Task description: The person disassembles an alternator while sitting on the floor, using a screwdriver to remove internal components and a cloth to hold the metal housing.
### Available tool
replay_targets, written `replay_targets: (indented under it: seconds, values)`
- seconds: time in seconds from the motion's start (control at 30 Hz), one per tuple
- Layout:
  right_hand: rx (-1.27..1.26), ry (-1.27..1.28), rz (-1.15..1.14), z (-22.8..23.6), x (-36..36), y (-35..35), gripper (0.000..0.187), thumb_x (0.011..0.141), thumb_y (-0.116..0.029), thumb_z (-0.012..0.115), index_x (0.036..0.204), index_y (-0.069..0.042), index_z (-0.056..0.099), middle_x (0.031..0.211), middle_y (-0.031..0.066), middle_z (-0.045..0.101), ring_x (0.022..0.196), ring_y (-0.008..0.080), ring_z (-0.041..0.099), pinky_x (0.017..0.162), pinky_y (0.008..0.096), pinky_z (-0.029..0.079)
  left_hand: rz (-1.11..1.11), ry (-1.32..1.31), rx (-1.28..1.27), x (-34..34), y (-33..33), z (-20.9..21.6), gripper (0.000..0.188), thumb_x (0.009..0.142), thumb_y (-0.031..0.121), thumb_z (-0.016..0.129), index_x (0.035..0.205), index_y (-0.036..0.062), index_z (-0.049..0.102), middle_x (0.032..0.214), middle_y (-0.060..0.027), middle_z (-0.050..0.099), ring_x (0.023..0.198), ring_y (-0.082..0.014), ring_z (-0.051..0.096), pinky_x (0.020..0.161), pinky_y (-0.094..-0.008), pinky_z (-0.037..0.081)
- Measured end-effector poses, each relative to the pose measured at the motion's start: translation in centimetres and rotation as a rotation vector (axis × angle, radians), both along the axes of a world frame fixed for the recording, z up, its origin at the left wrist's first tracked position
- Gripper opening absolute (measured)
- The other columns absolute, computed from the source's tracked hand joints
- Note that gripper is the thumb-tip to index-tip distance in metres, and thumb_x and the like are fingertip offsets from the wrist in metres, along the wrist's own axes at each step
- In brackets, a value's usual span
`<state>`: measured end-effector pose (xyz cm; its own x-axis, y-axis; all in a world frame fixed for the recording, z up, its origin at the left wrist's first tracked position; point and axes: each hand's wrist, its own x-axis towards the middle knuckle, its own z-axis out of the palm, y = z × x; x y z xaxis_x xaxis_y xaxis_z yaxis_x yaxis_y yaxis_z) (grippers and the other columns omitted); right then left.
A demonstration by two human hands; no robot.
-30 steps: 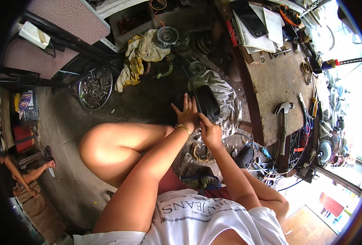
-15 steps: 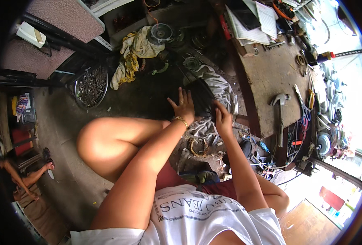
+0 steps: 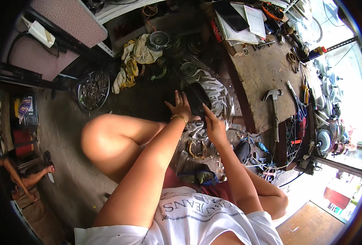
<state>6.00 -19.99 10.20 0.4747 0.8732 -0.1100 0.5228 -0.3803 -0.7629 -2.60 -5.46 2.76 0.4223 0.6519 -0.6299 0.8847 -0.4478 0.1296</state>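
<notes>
A black, flat, slightly curved piece [image 3: 197, 98] lies between my hands, over a crumpled grey cloth [image 3: 222, 100] on the floor. My left hand [image 3: 181, 107], with a gold bracelet at its wrist, rests along the piece's left side, palm down and fingers spread. At the near right edge, my right hand [image 3: 215, 127] has its fingers drawn together on the piece, the index finger reaching along it. The undersides of both hands are hidden, as is what lies beneath the black piece. A rusty ring [image 3: 197, 150] lies on the floor nearer to me.
A wooden bench [image 3: 262, 71] at the right carries a claw hammer [image 3: 275, 112], scissors [image 3: 300, 107], papers [image 3: 232, 36] and a phone [image 3: 230, 15]. Ahead are a round metal housing [image 3: 159, 40] and a stained cloth [image 3: 142, 53]. A basin [image 3: 79, 98] holds metal scraps. Another person's limbs [image 3: 25, 179] show far left.
Both hands have shifted slightly left, the right one more, with its fingers now lower along the black piece's edge. The piece appears broader and turned a little. The whole view has also shifted.
</notes>
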Motion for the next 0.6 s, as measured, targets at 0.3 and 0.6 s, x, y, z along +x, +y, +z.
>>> replay_targets:
  seconds: [0.3, 0.6]
  values:
    - [-0.059, -0.064, 0.104, -2.1, -0.4, -0.9, 0.041, 0.091, -0.015, 0.058, 0.131, -0.025, 0.06, 0.085, 0.0188, 0.068, 0.071, 0.0393, 0.066, 0.06, 0.0465, 0.053, -0.095, 0.117, 0.064, -0.3, -0.2, -0.3, 0.147, 0.055, 0.06, 0.087, 0.153, -0.0072, 0.001, 0.162, -0.0209, 0.015, 0.15, -0.0367, -0.012, 0.11, -0.0747, 0.006]
    - [-0.124, 0.04, 0.126, 2.3, -0.9, -1.7, 0.041, 0.093, -0.016, 0.057, 0.133, -0.024, 0.059, 0.082, 0.0188, 0.068, 0.071, 0.0373, 0.067, 0.062, 0.0458, 0.054, -0.073, 0.055, 0.124, -2.1, 0.1, -2.0, 0.142, 0.056, 0.059, 0.086, 0.153, -0.0066, 0.004, 0.162, -0.0213, 0.014, 0.151, -0.0355, -0.011, 0.108, -0.0762, 0.008]
